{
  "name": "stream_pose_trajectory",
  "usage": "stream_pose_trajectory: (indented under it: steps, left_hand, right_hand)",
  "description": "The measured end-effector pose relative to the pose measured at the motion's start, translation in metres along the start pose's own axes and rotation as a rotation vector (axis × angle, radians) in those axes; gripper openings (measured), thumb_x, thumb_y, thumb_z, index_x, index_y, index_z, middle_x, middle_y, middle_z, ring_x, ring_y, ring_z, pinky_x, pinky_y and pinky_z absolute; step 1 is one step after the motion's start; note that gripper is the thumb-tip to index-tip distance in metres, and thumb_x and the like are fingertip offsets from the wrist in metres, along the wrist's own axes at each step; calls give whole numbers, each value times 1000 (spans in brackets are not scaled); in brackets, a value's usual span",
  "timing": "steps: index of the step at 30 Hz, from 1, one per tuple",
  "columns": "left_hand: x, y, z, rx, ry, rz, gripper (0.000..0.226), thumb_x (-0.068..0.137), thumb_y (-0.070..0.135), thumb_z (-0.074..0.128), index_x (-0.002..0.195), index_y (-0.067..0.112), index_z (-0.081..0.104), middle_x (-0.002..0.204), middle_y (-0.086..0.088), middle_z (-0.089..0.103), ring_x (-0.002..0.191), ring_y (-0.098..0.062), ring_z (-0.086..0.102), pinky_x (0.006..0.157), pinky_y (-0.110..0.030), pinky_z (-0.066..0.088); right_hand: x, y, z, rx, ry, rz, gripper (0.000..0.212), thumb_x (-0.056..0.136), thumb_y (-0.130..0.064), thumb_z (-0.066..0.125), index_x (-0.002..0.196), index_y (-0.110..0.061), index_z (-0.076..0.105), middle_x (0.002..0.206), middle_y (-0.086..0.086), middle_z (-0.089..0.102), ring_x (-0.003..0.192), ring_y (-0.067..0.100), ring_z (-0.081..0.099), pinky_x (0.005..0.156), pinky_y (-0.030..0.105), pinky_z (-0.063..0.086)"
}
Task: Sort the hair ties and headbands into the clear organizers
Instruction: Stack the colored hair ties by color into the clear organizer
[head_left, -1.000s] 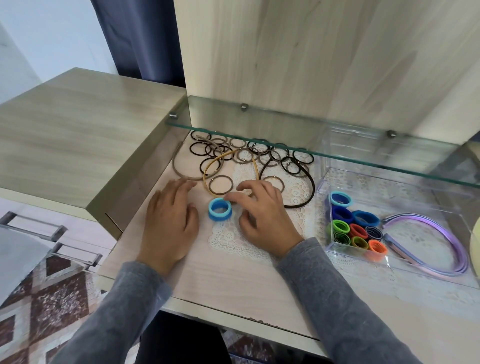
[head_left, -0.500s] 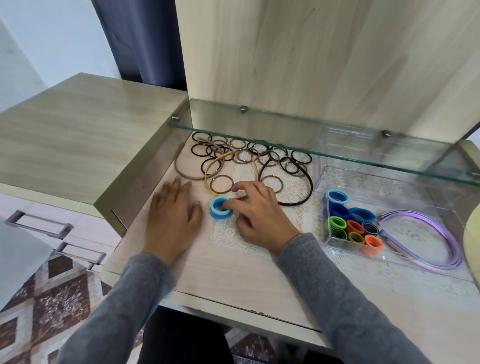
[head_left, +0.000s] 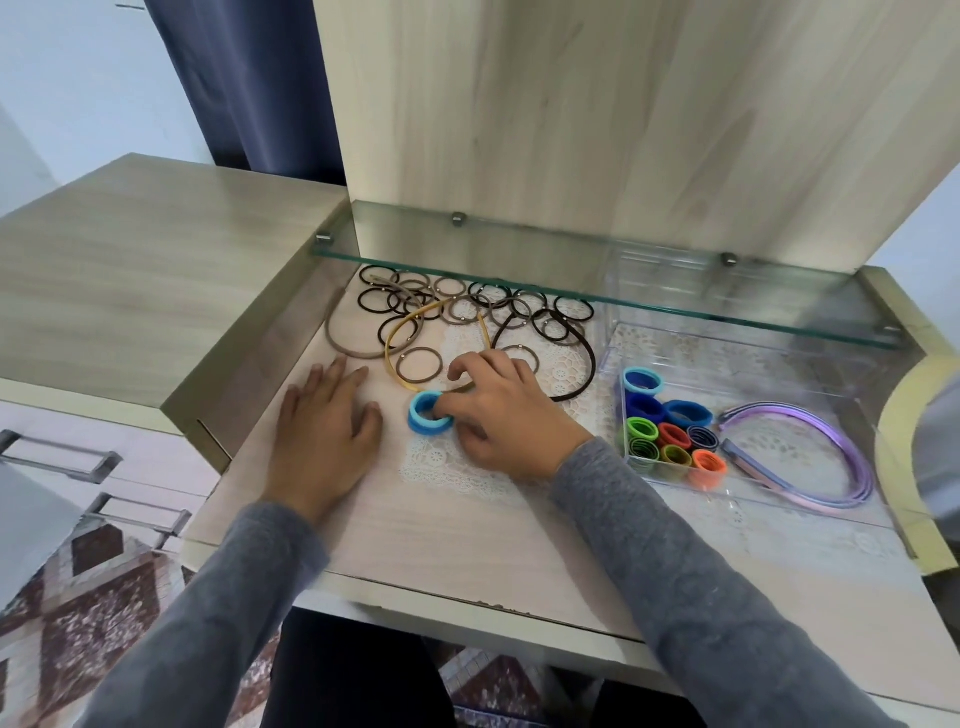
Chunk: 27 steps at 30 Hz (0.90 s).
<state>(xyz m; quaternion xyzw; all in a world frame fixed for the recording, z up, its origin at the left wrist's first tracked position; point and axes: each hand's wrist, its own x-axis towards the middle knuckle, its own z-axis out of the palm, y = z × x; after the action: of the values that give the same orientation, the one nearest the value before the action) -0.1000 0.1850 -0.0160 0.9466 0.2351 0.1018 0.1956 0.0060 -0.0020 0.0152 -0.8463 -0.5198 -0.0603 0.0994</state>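
One blue hair tie — right hand pinches it (left hand flat).

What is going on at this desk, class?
A person is sorting hair accessories. Their right hand pinches a light blue hair tie on the desk, while the left hand rests flat beside it. Colourful ties sit in the clear organizer with purple headbands next to them; thin dark ties lie unsorted behind.

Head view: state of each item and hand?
left hand, flat on desk, open
right hand, pinching light blue hair tie
light blue hair tie, pinched, outside organizer
thin hair ties, loose pile, unsorted
rolled hair ties, in clear organizer
purple headbands, in clear organizer
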Motion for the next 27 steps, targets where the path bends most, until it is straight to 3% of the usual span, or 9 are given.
stream_pose_trajectory:
  steps: [6, 14, 21, 27]
  left_hand:
    - [3, 0, -2, 11, -56, -3, 54, 102, 32, 42, 154, 25, 32, 165, -1, 18, 153, -22, 11, 123, -40, 5]
    - [-9, 25, 5, 148, -196, -30, 65, 103, 46, 28, 159, 26, 5, 167, -4, -7, 153, -26, -8, 122, -45, -5]
    - [-36, 58, 16, 60, -164, -44, 76, 102, 44, 35, 158, 12, -3, 166, -8, -13, 153, -26, -12, 122, -43, -7]
    - [-49, 77, 22, -133, -167, 97, 76, 99, 32, 44, 159, 20, -2, 167, 3, -8, 153, -16, -11, 121, -38, -11]
  right_hand:
    - [-7, 3, -9, -10, -17, -15, 24, 89, -25, 57, 112, -31, 65, 123, 4, 48, 115, 25, 38, 94, 43, 36]
    - [-18, 12, -10, -34, 52, 1, 19, 81, -20, 71, 99, -26, 73, 115, 6, 56, 115, 31, 45, 95, 50, 36]
    - [-26, 19, -10, -55, 129, -23, 14, 77, -21, 74, 91, -23, 75, 105, 6, 59, 108, 32, 51, 88, 48, 39]
    - [-34, 24, -16, -116, 165, -44, 11, 77, -24, 73, 88, -23, 75, 102, 6, 60, 106, 32, 53, 88, 49, 40]
